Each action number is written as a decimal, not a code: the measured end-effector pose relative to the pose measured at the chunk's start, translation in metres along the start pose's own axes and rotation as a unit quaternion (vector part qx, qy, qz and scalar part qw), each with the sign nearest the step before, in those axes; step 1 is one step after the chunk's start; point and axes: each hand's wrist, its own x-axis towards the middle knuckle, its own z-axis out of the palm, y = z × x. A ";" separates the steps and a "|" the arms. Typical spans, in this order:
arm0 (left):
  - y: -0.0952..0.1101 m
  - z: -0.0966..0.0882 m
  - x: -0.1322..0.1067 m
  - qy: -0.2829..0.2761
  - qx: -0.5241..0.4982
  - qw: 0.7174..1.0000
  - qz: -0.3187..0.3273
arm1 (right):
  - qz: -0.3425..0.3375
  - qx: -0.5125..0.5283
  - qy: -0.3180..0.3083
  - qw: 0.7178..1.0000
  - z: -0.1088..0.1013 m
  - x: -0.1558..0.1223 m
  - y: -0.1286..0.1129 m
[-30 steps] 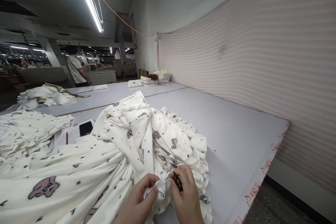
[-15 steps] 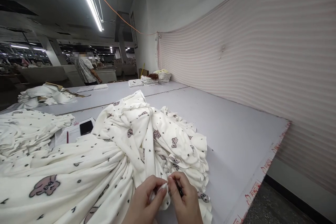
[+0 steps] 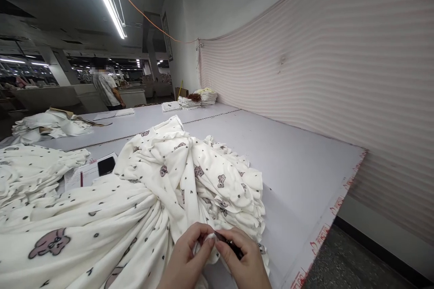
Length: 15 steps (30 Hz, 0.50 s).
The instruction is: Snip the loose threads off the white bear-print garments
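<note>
With the left hand, pinching a white tuft between thumb and finger (probably a corner of the cloth, though too covered to be sure). With the right hand, gripping a dark tool, angled in toward that tuft; cannot tell whether touching it. Looks to be at a fine step, working the tool on one small spot. Calls next for a firm pinch, a small, careful stroke and fingertips kept clear of the point. Just beyond the hands, can see the cloth, heaped in folds across the near left of the table, with animal prints. To the left, can make out a pen, a paper and a phone beside the cloth. Farther off, can spot white stacks at the table's far end and a person standing beyond.
</note>
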 end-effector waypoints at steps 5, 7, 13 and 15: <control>-0.004 -0.021 0.003 0.060 0.240 0.954 0.167 | 0.049 -0.014 0.084 0.995 -0.028 -0.015 0.023; -0.006 -0.035 0.010 0.081 0.223 0.947 0.214 | 0.092 -0.088 0.144 0.981 -0.047 -0.026 0.039; 0.002 -0.046 0.040 0.011 0.035 0.994 0.106 | 0.188 -0.085 0.114 0.972 -0.069 -0.041 0.067; 0.004 -0.037 0.042 -0.052 0.103 0.988 0.105 | 0.192 -0.002 0.110 0.975 -0.060 -0.037 0.063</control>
